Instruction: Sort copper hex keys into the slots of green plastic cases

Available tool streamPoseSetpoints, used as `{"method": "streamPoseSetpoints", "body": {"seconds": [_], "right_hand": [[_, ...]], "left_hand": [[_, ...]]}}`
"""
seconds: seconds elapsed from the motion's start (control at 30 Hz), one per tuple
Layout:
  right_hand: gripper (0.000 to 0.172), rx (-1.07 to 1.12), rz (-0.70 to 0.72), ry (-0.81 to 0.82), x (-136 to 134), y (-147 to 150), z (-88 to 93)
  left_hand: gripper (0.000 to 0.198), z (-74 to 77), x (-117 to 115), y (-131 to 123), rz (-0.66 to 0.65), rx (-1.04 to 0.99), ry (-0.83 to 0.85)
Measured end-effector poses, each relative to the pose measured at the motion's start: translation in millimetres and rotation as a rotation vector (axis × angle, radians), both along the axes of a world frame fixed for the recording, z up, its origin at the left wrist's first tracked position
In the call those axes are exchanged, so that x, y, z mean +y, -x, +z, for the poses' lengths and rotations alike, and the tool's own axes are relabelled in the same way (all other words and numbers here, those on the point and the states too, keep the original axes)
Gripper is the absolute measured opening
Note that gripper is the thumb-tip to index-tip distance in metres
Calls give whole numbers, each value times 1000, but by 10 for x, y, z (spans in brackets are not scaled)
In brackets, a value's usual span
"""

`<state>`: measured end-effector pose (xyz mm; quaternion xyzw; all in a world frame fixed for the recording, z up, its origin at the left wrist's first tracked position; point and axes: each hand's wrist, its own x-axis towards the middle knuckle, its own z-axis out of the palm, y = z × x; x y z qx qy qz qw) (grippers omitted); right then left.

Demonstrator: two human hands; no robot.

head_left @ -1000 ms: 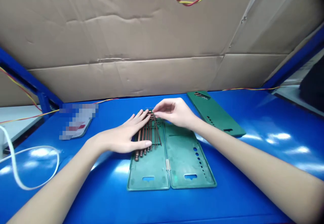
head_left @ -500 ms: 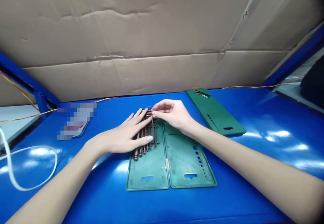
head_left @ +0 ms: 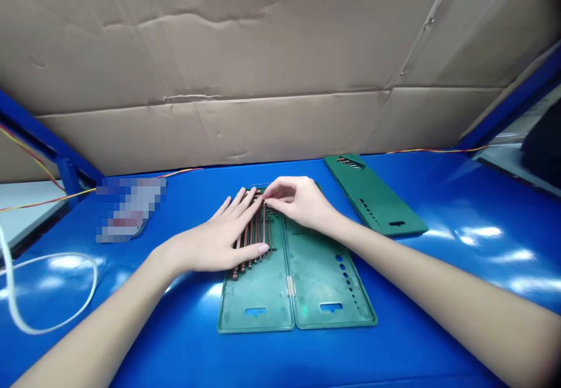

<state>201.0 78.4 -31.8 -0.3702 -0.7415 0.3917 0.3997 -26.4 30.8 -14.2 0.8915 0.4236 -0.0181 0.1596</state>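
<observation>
An opened green plastic case (head_left: 335, 315) lies on the blue surface, its two halves joined by a hinge. In its left half, brown hex keys (head_left: 242, 259) lie side by side, graded in length. My left hand (head_left: 214, 239) rests flat across them with fingers spread and thumb stretched to the right. Beside its fingertips, my right hand (head_left: 302, 202) pinches the top end of a thin hex key (head_left: 264, 224) between thumb and fingers. The lower end of that key runs to my left thumb. Parts of the row are hidden under my left hand.
A second green case (head_left: 377, 201), closed, lies at the back right. A blurred-out flat item (head_left: 131, 210) is at the left, near a looped white cable (head_left: 56, 256). Cardboard (head_left: 263, 131) stands behind, with blue frame posts at both sides.
The thin hex key in my right hand has swung slightly left, closer in line with the row. My right hand has dipped a little, and my left thumb has moved slightly right.
</observation>
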Motion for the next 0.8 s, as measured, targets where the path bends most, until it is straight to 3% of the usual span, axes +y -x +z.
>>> {"method": "streamPoseSetpoints", "body": {"seconds": [0.13, 0.2, 0.4, 0.8], "right_hand": [[8, -249, 23, -348, 40, -64, -3], [7, -336, 22, -437, 63, -83, -13], [11, -429, 79, -429, 88, -140, 14], [18, -384, 172, -403, 72, -170, 28]], "left_hand": [[92, -6, -5, -15, 9, -6, -13], [92, 0, -7, -29, 15, 3, -8], [99, 23, -10, -43, 34, 37, 32], [100, 38, -18, -50, 28, 32, 49]]}}
